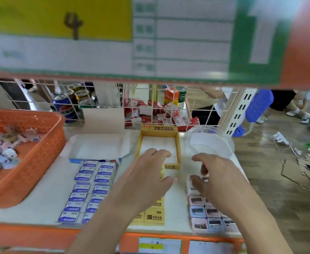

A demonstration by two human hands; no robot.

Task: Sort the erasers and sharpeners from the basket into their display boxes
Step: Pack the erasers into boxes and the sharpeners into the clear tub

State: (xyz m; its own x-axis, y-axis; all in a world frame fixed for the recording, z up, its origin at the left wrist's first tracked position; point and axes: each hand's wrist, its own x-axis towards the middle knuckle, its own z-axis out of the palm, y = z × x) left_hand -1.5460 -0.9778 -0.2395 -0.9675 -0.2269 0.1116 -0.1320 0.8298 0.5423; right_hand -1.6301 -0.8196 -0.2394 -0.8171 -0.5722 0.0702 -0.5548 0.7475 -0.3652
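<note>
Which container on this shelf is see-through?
The round clear tub at the back right; the basket is orange and the neighbouring display box yellow.

One wide-angle camera, worn on the person's head, looks forward and down, close over a white shelf board (40, 204). It faces a white wire-mesh back panel (104, 99), and an orange perforated plastic basket (46, 143) sits at the left edge of the view.

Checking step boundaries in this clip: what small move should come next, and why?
Probably reach the left hand over to the orange basket for another piece. The hand is open and holds nothing, unsorted pieces lie in the basket, and the yellow display box shows free room at its back.
</note>
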